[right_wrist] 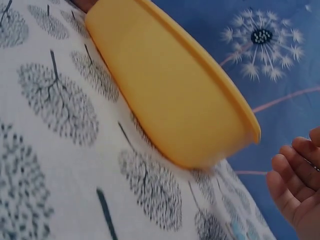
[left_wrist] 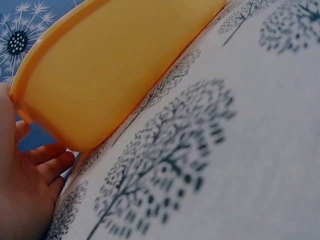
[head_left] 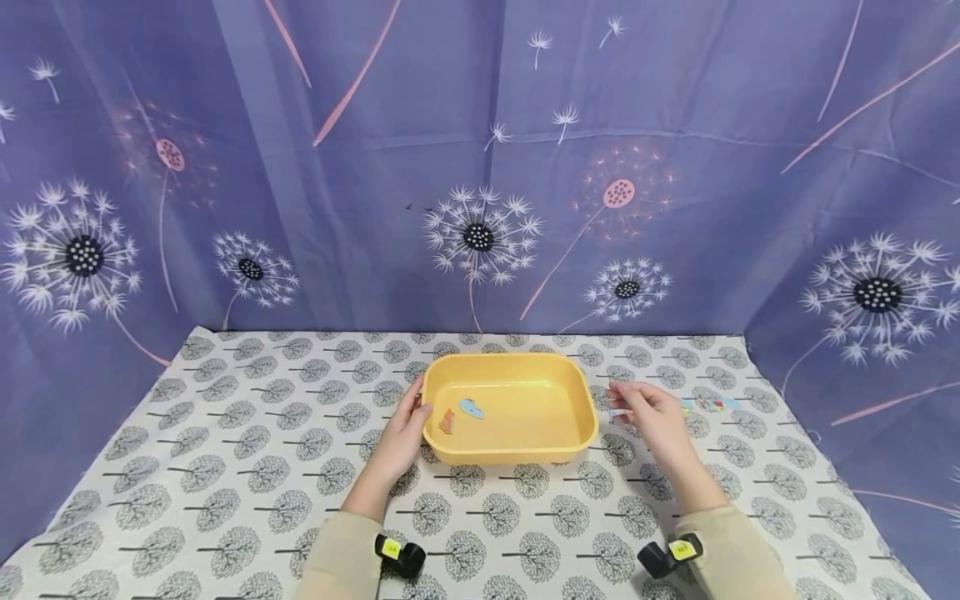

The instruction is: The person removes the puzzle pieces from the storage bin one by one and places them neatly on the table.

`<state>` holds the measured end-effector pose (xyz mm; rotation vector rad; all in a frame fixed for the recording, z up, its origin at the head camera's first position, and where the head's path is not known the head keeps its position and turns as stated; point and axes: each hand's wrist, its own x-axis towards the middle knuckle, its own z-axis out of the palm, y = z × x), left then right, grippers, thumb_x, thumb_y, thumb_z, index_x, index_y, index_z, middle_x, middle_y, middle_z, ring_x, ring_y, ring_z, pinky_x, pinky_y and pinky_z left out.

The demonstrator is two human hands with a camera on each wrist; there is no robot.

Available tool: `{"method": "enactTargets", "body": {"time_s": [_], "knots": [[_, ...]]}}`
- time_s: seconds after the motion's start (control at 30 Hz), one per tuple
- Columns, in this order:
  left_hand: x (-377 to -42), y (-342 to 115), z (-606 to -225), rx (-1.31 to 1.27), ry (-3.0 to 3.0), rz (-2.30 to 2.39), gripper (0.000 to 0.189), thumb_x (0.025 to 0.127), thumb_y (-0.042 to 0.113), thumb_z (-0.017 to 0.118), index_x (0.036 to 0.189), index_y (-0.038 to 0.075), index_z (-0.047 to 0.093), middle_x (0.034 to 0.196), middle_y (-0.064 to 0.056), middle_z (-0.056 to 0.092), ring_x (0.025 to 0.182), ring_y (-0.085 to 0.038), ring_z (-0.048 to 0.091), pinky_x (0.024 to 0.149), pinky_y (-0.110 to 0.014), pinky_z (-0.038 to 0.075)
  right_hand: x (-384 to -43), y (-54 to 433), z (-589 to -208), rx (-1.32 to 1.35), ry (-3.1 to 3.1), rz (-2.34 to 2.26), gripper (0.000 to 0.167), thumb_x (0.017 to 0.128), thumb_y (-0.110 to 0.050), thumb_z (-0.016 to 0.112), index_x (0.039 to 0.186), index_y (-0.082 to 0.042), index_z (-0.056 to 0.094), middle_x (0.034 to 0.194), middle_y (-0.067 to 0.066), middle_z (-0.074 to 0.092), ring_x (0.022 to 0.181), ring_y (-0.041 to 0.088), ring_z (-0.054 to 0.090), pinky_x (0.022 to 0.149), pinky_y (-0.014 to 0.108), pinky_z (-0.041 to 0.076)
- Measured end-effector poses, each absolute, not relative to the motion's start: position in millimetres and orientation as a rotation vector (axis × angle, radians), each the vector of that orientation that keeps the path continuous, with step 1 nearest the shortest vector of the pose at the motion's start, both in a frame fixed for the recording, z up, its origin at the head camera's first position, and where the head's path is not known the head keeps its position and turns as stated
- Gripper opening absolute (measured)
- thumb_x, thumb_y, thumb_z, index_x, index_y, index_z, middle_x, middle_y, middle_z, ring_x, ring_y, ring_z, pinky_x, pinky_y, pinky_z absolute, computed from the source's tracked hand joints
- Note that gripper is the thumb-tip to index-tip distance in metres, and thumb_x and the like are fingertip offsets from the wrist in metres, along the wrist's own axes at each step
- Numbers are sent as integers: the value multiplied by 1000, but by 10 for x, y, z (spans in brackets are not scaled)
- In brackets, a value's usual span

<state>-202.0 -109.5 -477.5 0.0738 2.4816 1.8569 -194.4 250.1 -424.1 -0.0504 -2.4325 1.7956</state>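
Observation:
A yellow plastic basin [head_left: 512, 455] stands on the patterned cloth. Its left end is gripped by my left hand [head_left: 401, 433], thumb over the rim and fingers outside against the wall. Inside, toward the left, lie a small orange-brown flat piece [head_left: 447, 422] and a light-blue flat piece [head_left: 471, 408]. Off the basin's right end is my right hand [head_left: 656, 417], apart from the rim, its fingers loosely bent above the cloth. In the right wrist view, nothing shows between these fingers [right_wrist: 290, 175]; the thumb is out of sight there. Light blue shows beneath the hand in the head view.
Several small colourful flat pieces [head_left: 708, 405] lie on the cloth [head_left: 315, 500] to the right of my right hand. A purple curtain [head_left: 360, 208] with dandelion prints rises behind the table and along both sides. Both wrists carry black cameras [head_left: 405, 558].

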Motion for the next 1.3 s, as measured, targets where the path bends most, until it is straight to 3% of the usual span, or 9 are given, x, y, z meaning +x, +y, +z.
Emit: {"method": "enactTargets", "body": {"time_s": [0.23,0.67,0.93,1.3], "knots": [[-2032,-1090,-4782,84,2486,1869,55,101,33,39,152,26,20,153,-14,30,135,-38,38,111,-55,30,-1973,2385,-4185,2,-2404,1831,43,98,-27,52,119,11,56,98,0,70,84,6,66,75,26,59],[-2017,-1105,-4775,97,2484,1869,56,101,33,39,152,23,19,152,-17,31,134,-40,39,110,-58,30,-2043,2146,-4077,109,-2345,1922,41,97,-23,53,116,14,57,94,2,71,84,10,67,76,27,59],[-2012,-1102,-4768,69,2466,1874,56,101,33,40,152,25,19,155,-14,27,138,-38,33,112,-57,26,-2107,1906,-4044,163,-2375,1927,38,97,-20,52,114,14,58,109,26,65,85,13,68,76,28,59],[-1814,-1050,-4377,81,2443,1868,54,102,22,39,152,16,20,155,-17,25,140,-39,28,114,-55,22,-2216,1577,-4120,271,-2468,1880,34,95,-19,56,111,11,61,108,26,65,86,18,67,76,33,60]]}}
